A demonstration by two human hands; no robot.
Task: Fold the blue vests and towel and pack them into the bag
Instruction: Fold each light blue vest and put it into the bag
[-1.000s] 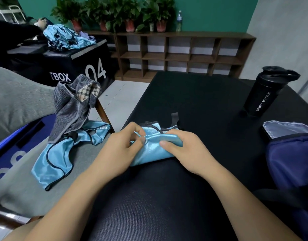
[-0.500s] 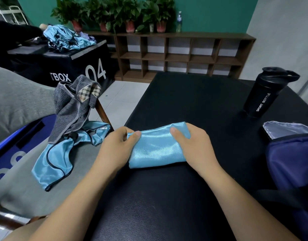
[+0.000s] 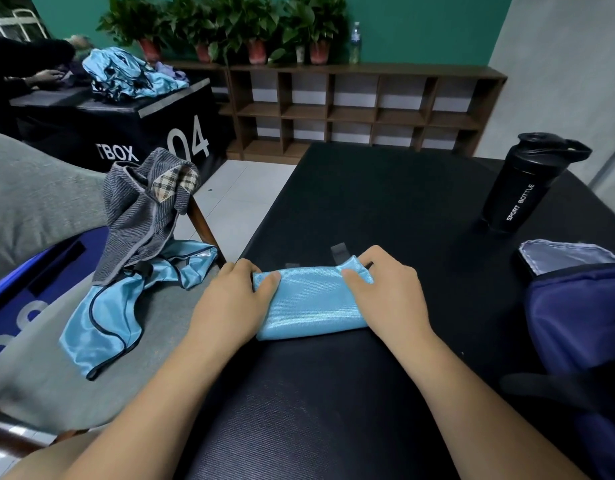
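Progress stands at about a third, we judge. One shiny light-blue satin vest (image 3: 313, 303), folded into a compact oblong, lies on the black padded table (image 3: 385, 202) right in front of us. Our left hand (image 3: 230, 303) grips its left end, thumb on top and fingers curled over the far edge. Our right hand (image 3: 385, 292) holds the right end the same way, thumb pressed onto the cloth.

The dark navy fabric bag (image 3: 583, 323) sits at the table's right side, apart from the bundle, and we cannot see into it. As far as we can tell, this bundle is not yet packed. A second light-blue vest with dark trim (image 3: 105, 317) lies unfolded on the grey chair cushion (image 3: 39, 209) to our left. The grey striped towel with a plaid patch (image 3: 143, 209) hangs crumpled over the chair's wooden frame, its lower edge touching that vest. A black plastic sport bottle (image 3: 528, 185) stands on the table beyond the bag.
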